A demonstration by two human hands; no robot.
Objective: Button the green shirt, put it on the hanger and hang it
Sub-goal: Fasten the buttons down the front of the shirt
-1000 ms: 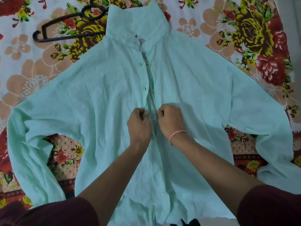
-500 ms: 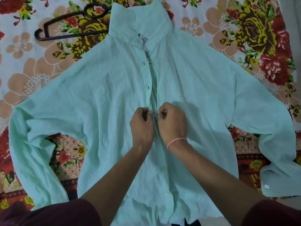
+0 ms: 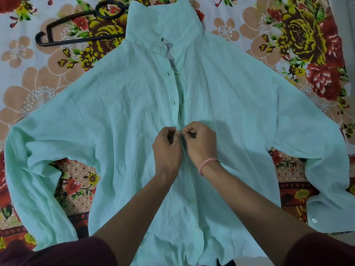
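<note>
Mint-green cotton fills most of your view: the green shirt (image 3: 123, 120) lies flat and face up on the floral bedsheet (image 3: 288, 35), collar pointing away from you, sleeves spread out to both sides and bending back toward you at the cuffs. Your hands meet at the middle of its front opening, about halfway down the shirt from the collar. Your left hand (image 3: 166, 150) is curled shut, pinching the edge of the shirt's left-hand panel, the one with the buttonholes. Your right hand (image 3: 201, 143) is curled the same way, fingertips pinched on the opposite edge, the one carrying the buttons. The two hands touch at the fingertips, right over the placket, and the button they work on is hidden between them, so you cannot tell whether it is through its hole. Above your hands, toward the collar, the shirt's front is open in a narrow gap, with two dark buttonholes showing on the left-hand edge. Below your hands, toward the hem, the panels lie closed with pale buttons showing. A pink band (image 3: 208, 164) circles your right wrist. The black hanger (image 3: 80, 25) lies on the bedsheet beyond the shirt's left shoulder, its inner end hidden under the collar, well apart from both hands.
</note>
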